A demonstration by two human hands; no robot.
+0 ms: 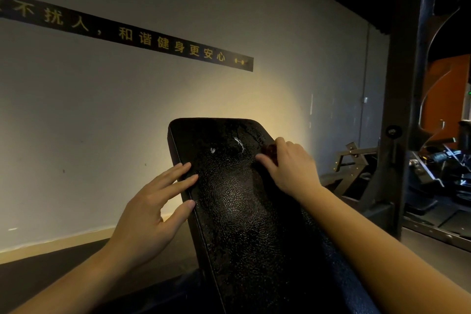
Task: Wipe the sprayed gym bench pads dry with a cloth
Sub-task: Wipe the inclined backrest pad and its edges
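pad fills the middle, tilted up toward 12. right hand has its fingers bunched round a dark red cloth at about 1 o'clock on the pad. left hand lies flat, fingers straight on the 9 o'clock edge. droplets shine up top, so i'd say plenty left to wipe

Obs.: bench pad black, pebbled grain; cloth dark red; wall strip, upper left, black, yellow characters.
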